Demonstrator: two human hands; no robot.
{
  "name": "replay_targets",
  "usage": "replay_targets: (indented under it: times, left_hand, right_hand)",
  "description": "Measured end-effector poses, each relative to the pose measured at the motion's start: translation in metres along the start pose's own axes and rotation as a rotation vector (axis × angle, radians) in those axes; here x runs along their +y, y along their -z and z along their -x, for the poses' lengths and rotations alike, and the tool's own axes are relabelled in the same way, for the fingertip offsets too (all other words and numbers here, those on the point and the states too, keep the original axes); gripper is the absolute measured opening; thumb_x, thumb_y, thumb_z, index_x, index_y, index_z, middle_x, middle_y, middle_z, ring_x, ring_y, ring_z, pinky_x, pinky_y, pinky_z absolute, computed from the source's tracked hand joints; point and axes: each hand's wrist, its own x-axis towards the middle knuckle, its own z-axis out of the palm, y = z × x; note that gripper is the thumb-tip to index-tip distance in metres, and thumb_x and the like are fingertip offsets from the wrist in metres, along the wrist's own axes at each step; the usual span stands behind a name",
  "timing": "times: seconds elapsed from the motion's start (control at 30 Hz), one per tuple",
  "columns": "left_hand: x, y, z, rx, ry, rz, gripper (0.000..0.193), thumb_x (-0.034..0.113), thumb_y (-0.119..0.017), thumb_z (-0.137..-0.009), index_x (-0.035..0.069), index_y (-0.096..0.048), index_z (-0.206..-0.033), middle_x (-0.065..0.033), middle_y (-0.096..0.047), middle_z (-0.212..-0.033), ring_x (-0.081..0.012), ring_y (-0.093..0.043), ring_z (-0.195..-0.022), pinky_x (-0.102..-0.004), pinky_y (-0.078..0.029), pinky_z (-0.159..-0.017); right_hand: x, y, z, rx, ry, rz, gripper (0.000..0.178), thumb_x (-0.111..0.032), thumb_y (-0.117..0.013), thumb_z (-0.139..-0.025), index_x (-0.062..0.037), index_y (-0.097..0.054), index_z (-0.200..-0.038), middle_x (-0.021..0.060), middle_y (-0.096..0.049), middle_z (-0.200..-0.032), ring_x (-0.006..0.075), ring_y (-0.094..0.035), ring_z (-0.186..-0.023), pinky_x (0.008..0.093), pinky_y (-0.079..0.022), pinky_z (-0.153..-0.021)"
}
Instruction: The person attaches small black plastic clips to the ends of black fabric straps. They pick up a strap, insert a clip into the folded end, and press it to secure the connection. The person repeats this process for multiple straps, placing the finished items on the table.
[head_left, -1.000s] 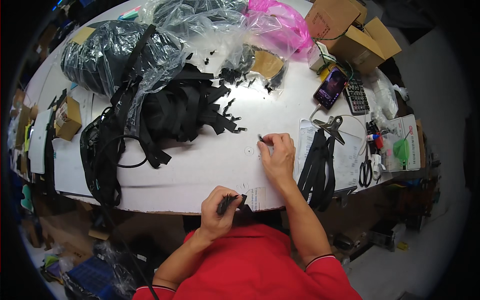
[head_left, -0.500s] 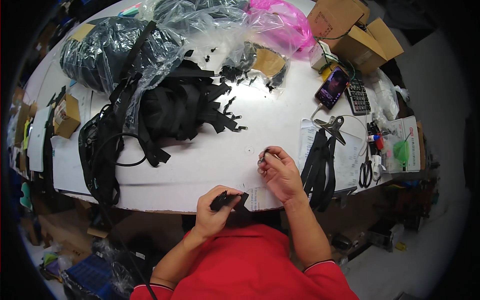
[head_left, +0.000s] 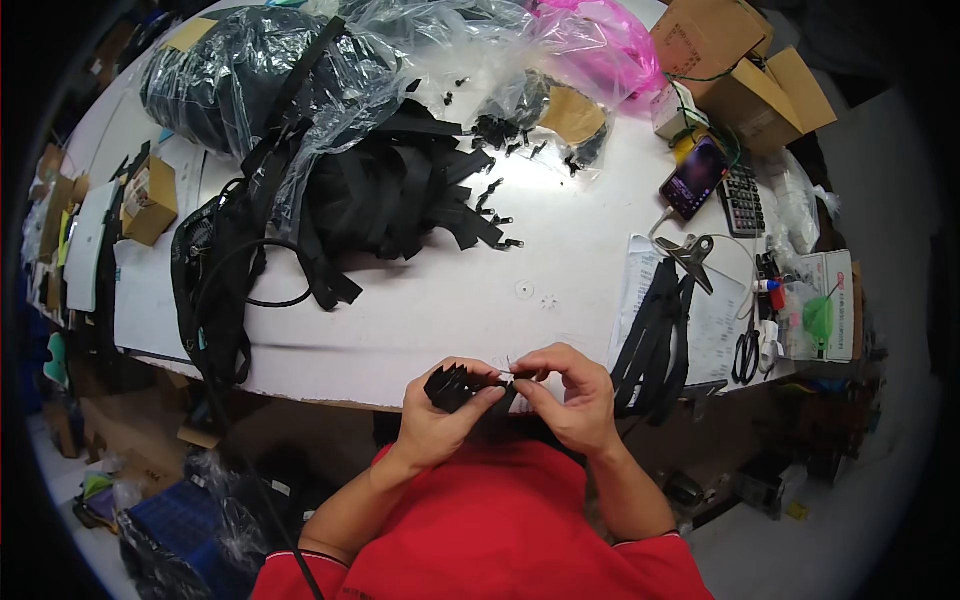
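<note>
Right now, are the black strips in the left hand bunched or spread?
Bunched: the left hand holds the black strips together, their ends clustered.

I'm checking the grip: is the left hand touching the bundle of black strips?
Touching: the head view shows the left hand closed around the bundle of black strips, ends poking up.

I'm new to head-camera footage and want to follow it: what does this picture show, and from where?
There's no machine: a person in a red shirt works bare-handed. A wide fisheye camera on their head looks down, bending straight edges. The left hand grips a bundle of flat black fabric strips; beside it, the right hand pinches a small dark piece, too small to identify. The white table bears a heap of black fabric straps, a translucent pink plastic bag and a dark rectangular phone.
</note>
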Motion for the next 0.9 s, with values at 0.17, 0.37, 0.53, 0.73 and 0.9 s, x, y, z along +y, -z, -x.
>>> replay_targets:
  times: [0.17, 0.37, 0.53, 0.73, 0.9]
  left_hand:
    - [0.001, -0.001, 0.002, -0.014, -0.074, -0.061, 0.016, 0.001, -0.073, -0.09, -0.001, -0.066, -0.105, -0.0046, -0.071, -0.094, -0.0083, -0.064, -0.088, -0.0238, -0.052, -0.081]
    - [0.003, -0.002, 0.003, -0.028, -0.062, -0.115, 0.018, -0.002, -0.074, -0.088, 0.001, -0.065, -0.103, -0.0038, -0.069, -0.094, -0.0084, -0.063, -0.086, -0.024, -0.052, -0.08]
    - [0.004, -0.002, 0.003, -0.031, -0.08, -0.161, 0.018, -0.001, -0.075, -0.088, 0.0, -0.065, -0.102, -0.0045, -0.07, -0.091, -0.0084, -0.064, -0.084, -0.0238, -0.052, -0.077]
    - [0.0, -0.001, 0.003, -0.017, -0.132, -0.251, 0.019, 0.001, -0.074, -0.088, 0.0, -0.065, -0.105, -0.0082, -0.071, -0.087, -0.0091, -0.066, -0.081, -0.0239, -0.052, -0.073]
    - [0.002, -0.003, -0.001, -0.023, -0.219, -0.29, 0.02, -0.002, -0.07, -0.089, 0.0, -0.067, -0.109, -0.0111, -0.07, -0.096, -0.0158, -0.068, -0.087, -0.0276, -0.053, -0.078]
  right_hand:
    - [-0.005, 0.0, 0.003, -0.023, -0.028, 0.001, 0.032, 0.003, -0.072, -0.084, -0.0005, -0.068, -0.116, 0.0105, -0.074, -0.101, 0.0162, -0.07, -0.09, 0.0283, -0.052, -0.08]
    - [-0.005, -0.001, 0.008, -0.004, -0.094, -0.048, 0.033, 0.003, -0.072, -0.085, 0.0006, -0.066, -0.117, 0.0109, -0.075, -0.103, 0.0151, -0.07, -0.092, 0.0278, -0.053, -0.08]
    - [-0.011, 0.0, 0.008, -0.021, -0.022, 0.143, 0.035, 0.008, -0.073, -0.082, -0.0007, -0.067, -0.116, 0.0105, -0.075, -0.098, 0.0171, -0.07, -0.09, 0.0283, -0.053, -0.08]
    - [-0.014, 0.001, 0.001, -0.063, 0.392, 0.559, 0.036, 0.006, -0.077, -0.075, -0.0019, -0.069, -0.109, 0.0066, -0.073, -0.09, 0.0244, -0.069, -0.081, 0.0324, -0.053, -0.071]
    - [-0.018, -0.007, 0.006, 0.053, 0.479, 0.592, 0.03, 0.005, -0.076, -0.078, -0.0015, -0.069, -0.106, 0.0092, -0.072, -0.088, 0.0216, -0.067, -0.075, 0.0313, -0.051, -0.065]
